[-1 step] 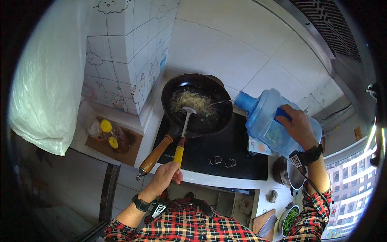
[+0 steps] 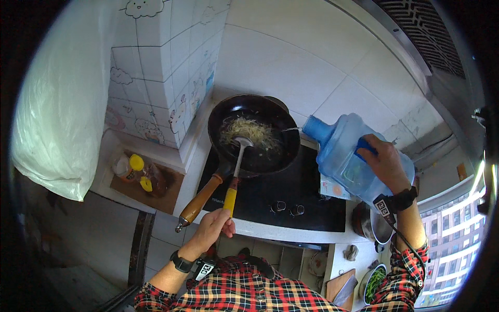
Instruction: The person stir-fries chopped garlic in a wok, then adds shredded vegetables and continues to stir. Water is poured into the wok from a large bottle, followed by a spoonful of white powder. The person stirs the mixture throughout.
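Observation:
My left hand (image 2: pixel 215 228) is closed around the yellow handle of a metal spatula (image 2: pixel 239 159). The spatula's blade rests among pale shredded strips (image 2: pixel 248 131) in a dark wok (image 2: pixel 283 112) on the stove. At the right, my right hand (image 2: pixel 383 158) grips the blue handle of a large translucent blue water jug (image 2: pixel 340 148). The jug lies tilted on its side, its mouth pointing left toward the wok's rim. A thin stream of water (image 2: pixel 292 129) runs from the mouth into the wok. The wok's wooden handle (image 2: pixel 200 204) sticks out toward me, left of the spatula, untouched.
Beneath the wok is a black glass stove (image 2: pixel 249 205) with two knobs. A steel pot (image 2: pixel 382 226), a cutting board with a knife (image 2: pixel 340 286) and a bowl of green vegetables (image 2: pixel 375 283) stand right. Yellow-capped bottles (image 2: pixel 145 174) and a hanging plastic bag (image 2: pixel 62 104) are left.
The water stream at the jug's mouth looks shorter and falls nearer the wok's right rim. Both hands, the spatula and the wok look unmoved.

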### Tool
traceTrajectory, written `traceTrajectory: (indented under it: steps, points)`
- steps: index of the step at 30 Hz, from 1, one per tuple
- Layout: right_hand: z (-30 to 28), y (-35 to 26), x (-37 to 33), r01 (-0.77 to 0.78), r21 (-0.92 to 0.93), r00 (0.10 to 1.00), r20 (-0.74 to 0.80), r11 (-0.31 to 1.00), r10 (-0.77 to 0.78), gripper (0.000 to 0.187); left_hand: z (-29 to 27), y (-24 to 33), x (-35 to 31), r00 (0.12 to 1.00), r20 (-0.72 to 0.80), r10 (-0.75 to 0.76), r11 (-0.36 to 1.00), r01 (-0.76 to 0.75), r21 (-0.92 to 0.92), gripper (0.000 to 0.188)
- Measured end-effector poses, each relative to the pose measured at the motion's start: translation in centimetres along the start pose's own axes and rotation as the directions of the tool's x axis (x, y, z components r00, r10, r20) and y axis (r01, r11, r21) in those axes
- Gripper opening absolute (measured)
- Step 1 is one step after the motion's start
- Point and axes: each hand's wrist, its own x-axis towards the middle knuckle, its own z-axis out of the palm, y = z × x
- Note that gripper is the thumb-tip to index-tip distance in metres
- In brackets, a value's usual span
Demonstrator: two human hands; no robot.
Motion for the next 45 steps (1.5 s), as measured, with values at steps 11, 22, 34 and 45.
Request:
traceTrajectory:
  steps: [11,22,34,45]
  points:
    - [-0.9,1.7,-0.6,-0.172,0.321,0.975,-0.078,0.931,0.207,0.030,-0.4,0.0,0.1,0.999,0.032,-0.009,0.997,0.011,-0.072,0.041]
    - [-2.4,1.9,-0.8,-0.389,0.454,0.917,0.107,0.801,0.385,0.032,-0.3,-0.4,0.3,1.000,0.028,-0.009,0.996,0.012,-0.088,0.040]
    - [-2.6,1.1,-0.7,-0.393,0.412,0.917,0.110,0.822,0.384,0.034,-0.3,-0.3,0.2,0.999,0.042,0.008,0.998,-0.005,-0.061,0.042]
    - [-1.6,1.2,-0.6,-0.213,0.282,0.977,0.054,0.936,0.206,0.030,0.1,-0.2,-0.2,0.999,0.032,0.014,0.997,-0.012,-0.071,0.045]
